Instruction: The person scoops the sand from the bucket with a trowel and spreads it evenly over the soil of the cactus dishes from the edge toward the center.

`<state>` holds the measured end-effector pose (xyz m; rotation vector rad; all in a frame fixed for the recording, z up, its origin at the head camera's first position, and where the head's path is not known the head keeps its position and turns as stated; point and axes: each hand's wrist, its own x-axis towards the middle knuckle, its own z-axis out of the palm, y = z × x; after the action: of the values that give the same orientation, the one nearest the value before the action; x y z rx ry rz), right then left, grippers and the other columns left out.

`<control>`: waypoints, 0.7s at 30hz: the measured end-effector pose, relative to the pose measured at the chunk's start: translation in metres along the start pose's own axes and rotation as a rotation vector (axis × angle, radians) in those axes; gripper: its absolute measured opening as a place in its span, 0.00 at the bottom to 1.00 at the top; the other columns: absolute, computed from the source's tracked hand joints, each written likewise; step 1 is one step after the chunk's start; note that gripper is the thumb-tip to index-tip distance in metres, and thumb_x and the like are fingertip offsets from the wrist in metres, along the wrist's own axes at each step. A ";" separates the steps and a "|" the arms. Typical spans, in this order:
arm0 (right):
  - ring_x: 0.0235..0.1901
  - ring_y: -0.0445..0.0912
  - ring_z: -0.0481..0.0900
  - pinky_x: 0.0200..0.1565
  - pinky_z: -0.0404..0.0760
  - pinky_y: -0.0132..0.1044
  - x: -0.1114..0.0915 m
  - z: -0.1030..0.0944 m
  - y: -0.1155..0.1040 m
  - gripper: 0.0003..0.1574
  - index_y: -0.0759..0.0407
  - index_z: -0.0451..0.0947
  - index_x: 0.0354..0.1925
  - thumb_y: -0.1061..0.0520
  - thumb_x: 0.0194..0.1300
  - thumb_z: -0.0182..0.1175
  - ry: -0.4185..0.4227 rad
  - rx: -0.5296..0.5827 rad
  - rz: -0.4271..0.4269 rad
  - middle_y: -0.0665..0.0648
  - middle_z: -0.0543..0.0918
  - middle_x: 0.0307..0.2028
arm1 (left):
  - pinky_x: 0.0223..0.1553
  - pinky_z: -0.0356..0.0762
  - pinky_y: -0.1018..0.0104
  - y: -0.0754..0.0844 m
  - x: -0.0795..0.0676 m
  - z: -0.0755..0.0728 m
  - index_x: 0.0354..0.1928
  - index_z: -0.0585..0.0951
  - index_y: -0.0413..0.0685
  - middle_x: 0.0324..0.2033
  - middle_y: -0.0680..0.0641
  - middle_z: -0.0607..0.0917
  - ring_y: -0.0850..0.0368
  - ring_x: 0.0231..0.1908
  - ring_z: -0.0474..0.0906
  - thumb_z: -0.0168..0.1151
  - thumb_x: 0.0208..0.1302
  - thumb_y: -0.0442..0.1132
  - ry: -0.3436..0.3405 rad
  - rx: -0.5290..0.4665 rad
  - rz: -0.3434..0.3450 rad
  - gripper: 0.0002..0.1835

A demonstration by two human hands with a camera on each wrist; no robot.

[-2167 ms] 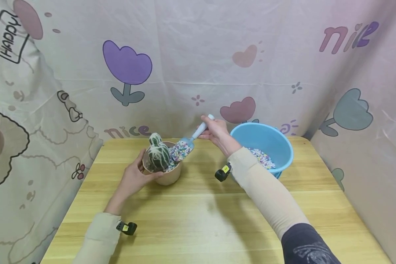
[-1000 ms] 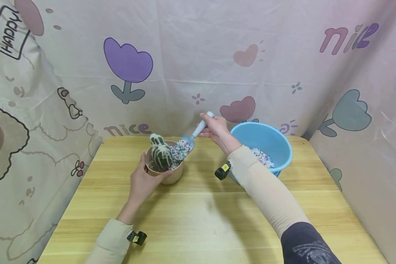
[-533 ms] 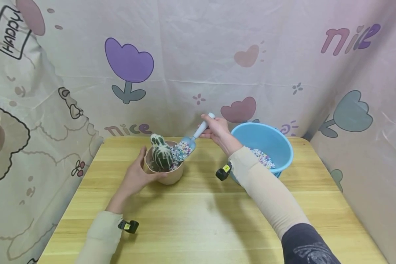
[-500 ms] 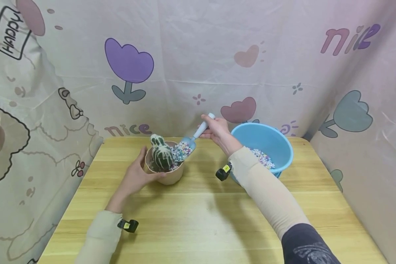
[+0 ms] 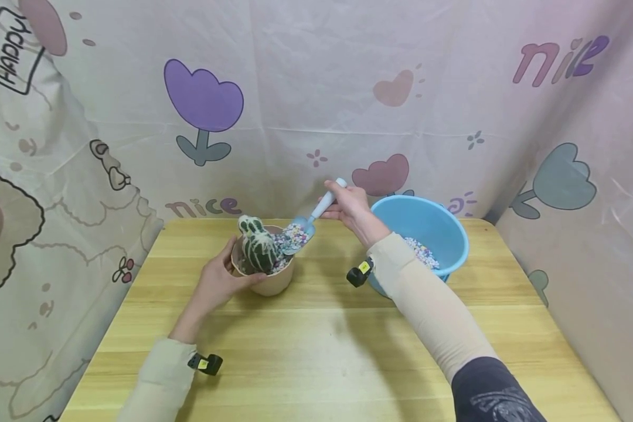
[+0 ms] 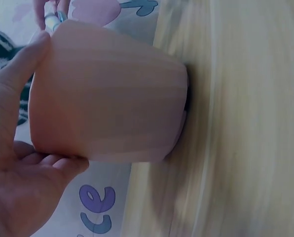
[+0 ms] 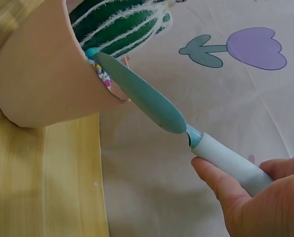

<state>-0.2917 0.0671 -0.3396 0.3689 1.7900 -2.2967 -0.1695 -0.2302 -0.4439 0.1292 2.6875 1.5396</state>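
My left hand (image 5: 220,282) holds a pinkish-tan flower pot (image 5: 275,285) by its left side, the thumb across the front near the rim and the fingers behind. A green cactus (image 5: 259,251) with white fuzzy stripes stands in it, with small coloured pebbles around its right side. Between thumb and fingers, my right hand (image 5: 351,206) grips the pale handle of a blue hand trowel (image 7: 144,98). Its blade, loaded with coloured pebbles (image 5: 296,234), slopes down to the left, the tip just inside the pot rim beside the cactus. In the left wrist view the pot wall hides most of the cactus.
To the right, partly behind my right forearm, stands a light blue bucket (image 5: 445,234) with more coloured pebbles (image 5: 423,253) at its bottom. The wooden table (image 5: 306,357) ends at a printed cloth backdrop (image 5: 300,70) close behind the pot.
The right hand and trowel have shifted slightly to the right over the last half second. Since about two seconds ago, the pot has moved a little to the right with the left hand still on it.
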 end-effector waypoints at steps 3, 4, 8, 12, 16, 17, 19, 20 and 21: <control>0.52 0.65 0.87 0.47 0.93 0.53 0.000 -0.001 -0.001 0.31 0.70 0.67 0.67 0.53 0.76 0.63 0.000 -0.004 0.000 0.61 0.87 0.29 | 0.78 0.67 0.42 0.002 -0.003 0.005 0.85 0.46 0.47 0.81 0.32 0.59 0.34 0.78 0.62 0.83 0.52 0.59 0.031 0.012 -0.010 0.70; 0.51 0.65 0.88 0.46 0.93 0.52 0.000 -0.002 -0.001 0.31 0.71 0.67 0.66 0.53 0.76 0.63 0.001 -0.005 -0.001 0.61 0.87 0.29 | 0.77 0.68 0.42 0.002 -0.004 0.006 0.85 0.47 0.48 0.80 0.32 0.61 0.33 0.77 0.64 0.83 0.52 0.60 0.044 0.020 -0.014 0.70; 0.44 0.61 0.92 0.47 0.93 0.53 -0.002 -0.002 -0.003 0.29 0.70 0.69 0.63 0.53 0.76 0.64 0.003 -0.008 -0.006 0.61 0.87 0.29 | 0.76 0.70 0.40 0.006 -0.007 0.014 0.85 0.49 0.48 0.78 0.31 0.64 0.32 0.75 0.67 0.82 0.51 0.63 0.101 0.043 -0.026 0.70; 0.38 0.58 0.93 0.50 0.92 0.55 -0.003 -0.001 -0.005 0.25 0.69 0.72 0.59 0.54 0.75 0.64 0.006 -0.006 -0.014 0.61 0.88 0.29 | 0.74 0.73 0.39 0.010 -0.008 0.023 0.84 0.54 0.46 0.76 0.30 0.68 0.33 0.74 0.70 0.82 0.50 0.65 0.177 0.077 -0.007 0.68; 0.39 0.59 0.93 0.51 0.91 0.57 -0.004 -0.001 -0.005 0.21 0.68 0.72 0.55 0.54 0.75 0.64 0.006 -0.007 -0.024 0.61 0.88 0.28 | 0.70 0.77 0.37 0.011 -0.008 0.032 0.81 0.62 0.47 0.72 0.33 0.75 0.34 0.70 0.74 0.84 0.48 0.64 0.253 0.078 0.033 0.63; 0.38 0.58 0.93 0.51 0.91 0.57 -0.005 -0.001 -0.005 0.21 0.67 0.72 0.54 0.54 0.75 0.64 0.006 -0.007 -0.026 0.61 0.87 0.28 | 0.69 0.78 0.37 0.011 -0.008 0.034 0.80 0.63 0.48 0.71 0.33 0.77 0.34 0.70 0.75 0.84 0.48 0.63 0.269 0.079 0.039 0.62; 0.35 0.57 0.94 0.50 0.92 0.56 -0.005 -0.001 -0.005 0.20 0.67 0.72 0.53 0.54 0.75 0.64 0.006 -0.007 -0.029 0.61 0.87 0.28 | 0.68 0.79 0.36 0.011 -0.008 0.037 0.78 0.66 0.49 0.69 0.35 0.79 0.35 0.68 0.76 0.84 0.47 0.63 0.293 0.083 0.046 0.60; 0.33 0.55 0.94 0.50 0.92 0.56 -0.005 -0.001 -0.005 0.20 0.67 0.72 0.53 0.54 0.75 0.64 0.006 -0.007 -0.030 0.60 0.87 0.27 | 0.67 0.79 0.36 0.012 -0.007 0.038 0.78 0.66 0.50 0.68 0.35 0.80 0.36 0.68 0.77 0.85 0.47 0.63 0.305 0.086 0.048 0.59; 0.31 0.54 0.93 0.50 0.92 0.56 -0.005 -0.001 -0.005 0.20 0.67 0.73 0.54 0.54 0.75 0.64 0.006 -0.007 -0.030 0.60 0.87 0.27 | 0.67 0.79 0.36 0.012 -0.007 0.040 0.77 0.67 0.51 0.68 0.36 0.81 0.36 0.67 0.78 0.85 0.47 0.63 0.316 0.085 0.049 0.58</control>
<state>-0.2882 0.0696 -0.3339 0.3503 1.8179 -2.3105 -0.1584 -0.1910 -0.4539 -0.0512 3.0125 1.5782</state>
